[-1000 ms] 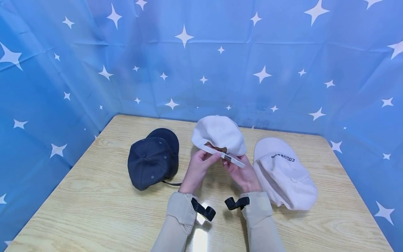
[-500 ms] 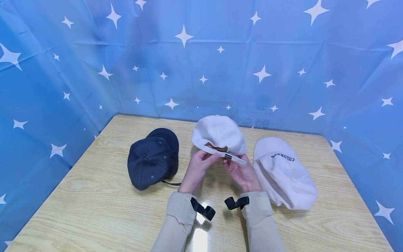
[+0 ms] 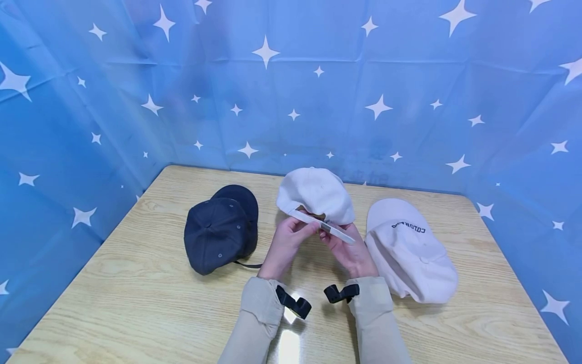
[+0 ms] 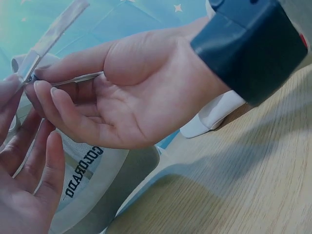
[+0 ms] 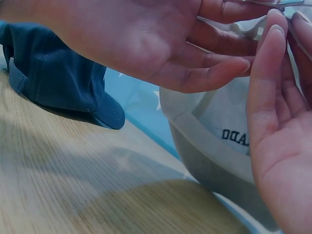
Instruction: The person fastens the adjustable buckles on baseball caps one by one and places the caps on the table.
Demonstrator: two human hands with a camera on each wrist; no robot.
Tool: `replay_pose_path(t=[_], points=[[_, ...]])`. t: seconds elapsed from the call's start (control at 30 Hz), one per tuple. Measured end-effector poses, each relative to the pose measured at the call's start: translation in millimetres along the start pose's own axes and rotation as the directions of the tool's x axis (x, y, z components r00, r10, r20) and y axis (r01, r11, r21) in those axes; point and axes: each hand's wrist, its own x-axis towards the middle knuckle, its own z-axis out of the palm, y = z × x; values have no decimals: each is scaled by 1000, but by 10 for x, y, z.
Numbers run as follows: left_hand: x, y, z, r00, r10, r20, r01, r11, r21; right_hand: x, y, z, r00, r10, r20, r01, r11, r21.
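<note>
A white baseball cap point(image 3: 316, 192), its back opening toward me, is held up at the middle of the table. My left hand point(image 3: 291, 238) pinches its rear strap point(image 3: 342, 234) with the thumb on top. On the other side, my right hand point(image 3: 349, 252) pinches the strap near its buckle point(image 3: 326, 227). In the left wrist view a metal clasp point(image 4: 31, 67) sits at the fingertips, and the strap end point(image 4: 61, 27) sticks out past it. COLORADO lettering point(image 4: 84, 171) shows through from the inside front of this cap. The fingertips partly hide the buckle.
A navy cap point(image 3: 213, 232) lies left of my hands, its thin strap trailing toward my left wrist. Close by my right hand lies a pinkish-white cap point(image 3: 418, 253) marked COLORADO. The wooden table point(image 3: 136, 283) ends at a blue star-printed curtain point(image 3: 291, 86).
The strap's free end has tipped slightly downward, and the held cap has dropped a little. Both hands stay almost in place on the strap.
</note>
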Motion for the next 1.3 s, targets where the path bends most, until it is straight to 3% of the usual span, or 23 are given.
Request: replay_pose_path(t=[0.2,0.43,0.7,0.9,1.3], points=[[-1,-5,6,1000,-18,0,18,1000,2,0,-3,-2,1000,1,1,-1,1000,-29],[77,-266,-55,1000,-7,-18,7,1000,-24,-12,7,-30,997,-32,76,30,999,23],[79,-259,-65,999,7,-39,-11,994,-108,-20,2,-29,992,-32,126,27,999,40],[81,-240,-68,999,9,-48,-13,995,-96,7,2,-21,986,-37,160,23,996,84],[83,-263,-55,999,-2,-54,-3,996,-90,-8,-8,-14,998,-10,63,8,1000,30]])
